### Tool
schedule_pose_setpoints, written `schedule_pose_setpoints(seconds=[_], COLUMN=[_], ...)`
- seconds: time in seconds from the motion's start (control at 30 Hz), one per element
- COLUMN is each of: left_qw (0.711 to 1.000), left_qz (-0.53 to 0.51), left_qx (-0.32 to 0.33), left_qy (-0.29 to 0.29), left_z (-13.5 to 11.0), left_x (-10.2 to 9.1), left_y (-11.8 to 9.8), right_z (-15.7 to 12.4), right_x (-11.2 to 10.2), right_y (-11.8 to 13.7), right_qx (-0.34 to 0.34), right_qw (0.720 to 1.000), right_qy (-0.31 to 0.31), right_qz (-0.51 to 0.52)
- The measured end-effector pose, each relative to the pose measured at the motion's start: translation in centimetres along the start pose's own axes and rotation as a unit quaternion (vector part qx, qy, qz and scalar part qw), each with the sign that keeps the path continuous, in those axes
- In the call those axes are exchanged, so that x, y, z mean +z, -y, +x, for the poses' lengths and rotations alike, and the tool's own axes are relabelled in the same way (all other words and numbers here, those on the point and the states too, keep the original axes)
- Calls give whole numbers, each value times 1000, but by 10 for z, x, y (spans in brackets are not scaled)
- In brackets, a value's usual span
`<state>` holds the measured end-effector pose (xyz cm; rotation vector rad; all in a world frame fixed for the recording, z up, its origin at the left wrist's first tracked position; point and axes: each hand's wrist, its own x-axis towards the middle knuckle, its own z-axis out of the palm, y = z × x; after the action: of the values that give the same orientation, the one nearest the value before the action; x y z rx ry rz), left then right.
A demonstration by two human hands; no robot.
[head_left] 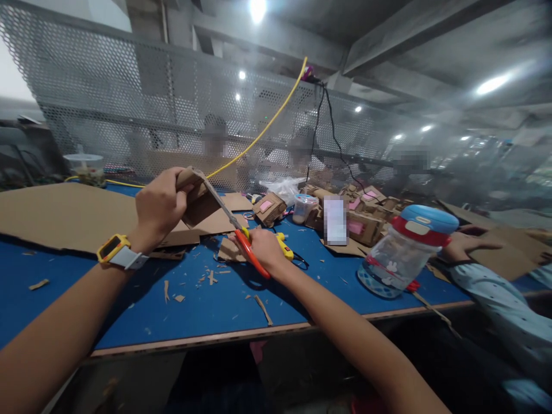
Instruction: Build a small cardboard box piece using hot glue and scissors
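My left hand [159,205], with a yellow watch [112,248] on the wrist, is closed on a piece of brown cardboard [199,200] held up above the blue table [207,305]. My right hand [264,248] grips red-handled scissors [241,236]. The scissors' blades reach up and left along the cardboard's edge. Small cardboard scraps [202,280] lie on the table below both hands.
A large cardboard sheet [64,213] covers the table's left. A clear bottle [399,253] with a blue-and-red lid stands at the right, next to another person's hand [463,244] and sleeve. Small cardboard models [364,221], a plastic cup [302,208] and a perforated metal screen [172,115] lie behind.
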<state>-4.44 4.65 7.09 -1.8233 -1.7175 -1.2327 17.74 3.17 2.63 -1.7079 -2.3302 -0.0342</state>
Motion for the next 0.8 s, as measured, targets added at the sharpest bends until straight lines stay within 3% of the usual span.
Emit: schedule_pose_setpoints(seconds=[0.57,0.8], left_qw=[1000,1000], left_qz=[11,11], left_qx=[-11,-21], left_qy=[4,16], left_z=[1,1], left_x=[0,-4], left_y=[-1,-2], right_z=[3,6], right_x=[3,14], right_y=[-2,-6], right_qx=[12,-25], right_qw=[1000,991], right_qy=[1,-35], right_qz=[8,125])
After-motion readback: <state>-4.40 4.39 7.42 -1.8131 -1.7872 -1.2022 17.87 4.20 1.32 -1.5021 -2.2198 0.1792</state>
